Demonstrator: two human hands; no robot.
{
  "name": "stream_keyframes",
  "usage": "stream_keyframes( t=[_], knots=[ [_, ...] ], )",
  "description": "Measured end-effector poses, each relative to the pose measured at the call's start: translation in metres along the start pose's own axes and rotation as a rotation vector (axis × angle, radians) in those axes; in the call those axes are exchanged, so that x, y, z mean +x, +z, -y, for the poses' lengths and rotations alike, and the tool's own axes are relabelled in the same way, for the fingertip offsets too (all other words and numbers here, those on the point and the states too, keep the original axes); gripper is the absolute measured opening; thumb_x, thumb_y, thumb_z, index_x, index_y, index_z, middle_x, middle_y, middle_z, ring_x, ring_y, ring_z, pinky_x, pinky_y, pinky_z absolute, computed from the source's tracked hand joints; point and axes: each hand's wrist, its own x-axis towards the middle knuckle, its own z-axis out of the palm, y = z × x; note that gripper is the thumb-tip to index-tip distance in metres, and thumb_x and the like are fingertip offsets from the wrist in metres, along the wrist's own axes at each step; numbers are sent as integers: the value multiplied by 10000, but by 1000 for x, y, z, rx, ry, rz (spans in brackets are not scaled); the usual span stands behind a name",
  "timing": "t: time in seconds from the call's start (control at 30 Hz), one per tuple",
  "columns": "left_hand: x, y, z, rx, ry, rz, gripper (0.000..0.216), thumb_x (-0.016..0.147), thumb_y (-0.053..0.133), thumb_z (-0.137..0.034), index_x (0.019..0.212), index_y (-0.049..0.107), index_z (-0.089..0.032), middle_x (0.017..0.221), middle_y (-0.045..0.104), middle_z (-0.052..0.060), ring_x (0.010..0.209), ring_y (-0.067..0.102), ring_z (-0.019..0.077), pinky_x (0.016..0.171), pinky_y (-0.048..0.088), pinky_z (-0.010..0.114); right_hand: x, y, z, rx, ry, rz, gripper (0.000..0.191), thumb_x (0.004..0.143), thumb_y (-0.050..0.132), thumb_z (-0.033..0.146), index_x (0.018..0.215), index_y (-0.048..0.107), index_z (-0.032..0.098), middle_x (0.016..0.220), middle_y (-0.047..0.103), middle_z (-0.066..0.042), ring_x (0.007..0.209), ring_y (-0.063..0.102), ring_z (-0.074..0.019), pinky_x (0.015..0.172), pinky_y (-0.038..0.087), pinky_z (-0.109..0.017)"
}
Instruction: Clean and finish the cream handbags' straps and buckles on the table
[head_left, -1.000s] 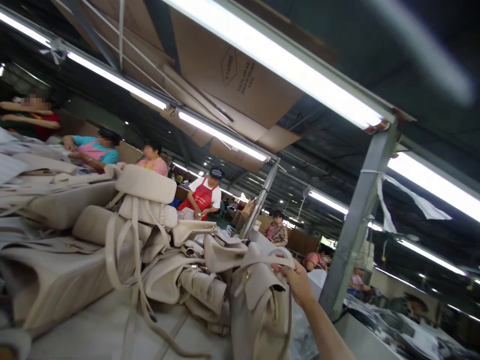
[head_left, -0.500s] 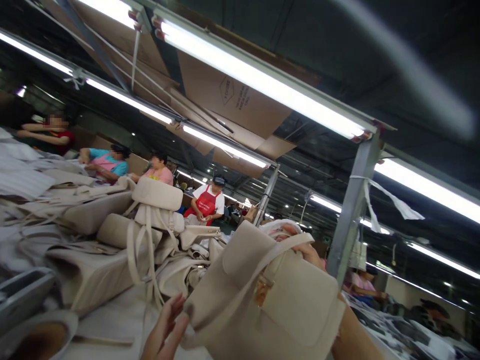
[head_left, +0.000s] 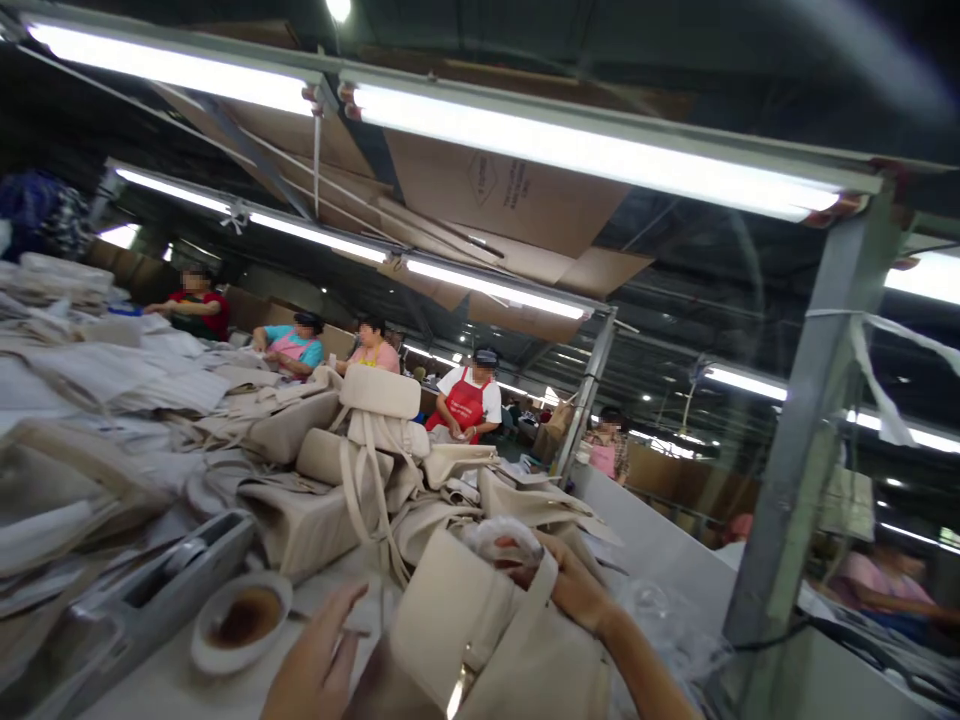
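A beige handbag (head_left: 435, 610) with a flap, a strap and a shiny metal clasp is held up in front of me at the bottom. My right hand (head_left: 574, 590) has its fingers curled at the bag's upper edge, partly hidden behind the strap. Crumpled clear plastic (head_left: 499, 540) shows at the bag's top, beside those fingers. To the left of the bag my left hand (head_left: 319, 655) is raised, fingers stretched and nothing in it. A gap separates it from the bag.
Beige bags and straps (head_left: 315, 515) lie heaped on the table. A dish of brown stuff (head_left: 244, 615) stands beside a grey metal tool or fixture (head_left: 165, 590). Right stands a metal post (head_left: 817, 420). Several people work beyond, one in a red apron (head_left: 463, 402).
The handbag and my right hand sit lower in view. My head view has turned left and down, bringing the dish fully into sight. My left hand stays open.
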Motion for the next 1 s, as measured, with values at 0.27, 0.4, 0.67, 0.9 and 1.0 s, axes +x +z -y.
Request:
stream_keyframes(
  t=[0.27,0.4,0.67,0.9,1.0],
  knots=[
    [55,40,-142,199,549,463,616,767,676,-259,1362,534,-192,1478,494,154,1371,436,317,1147,342,502,-5,-15,9,-114,-99,-133,523,655,824,272,1165,712,254,1079,742,-42,954,652,-238,872,517,-359],
    [60,49,-127,244,577,479,728,753,740,-264,1420,458,-185,1479,494,157,1362,440,311,1141,332,494,-31,-20,6,-411,-352,-346,310,802,680,321,1105,743,297,1248,667,-78,1157,600,-287,957,494,-409],
    [68,48,-132,274,542,531,762,751,773,-319,1415,450,-130,1436,536,175,1329,472,318,1118,332,468,-95,-6,1,-882,-540,-216,299,868,470,120,902,720,281,1452,533,-41,1401,397,-259,1107,389,-419],
    [69,53,-129,313,557,500,732,768,753,-352,1412,450,-177,1418,553,162,1316,485,318,1098,344,477,-120,-12,-19,-1002,-488,-541,351,827,457,174,925,766,307,1327,643,-90,1232,569,-333,984,487,-515],
    [68,55,-127,309,561,497,728,772,747,-352,1412,452,-168,1416,554,167,1315,485,317,1100,342,472,-143,32,-27,-702,-318,-508,267,812,585,271,983,767,365,1127,744,-73,1015,687,-313,857,567,-431]
  ],
)
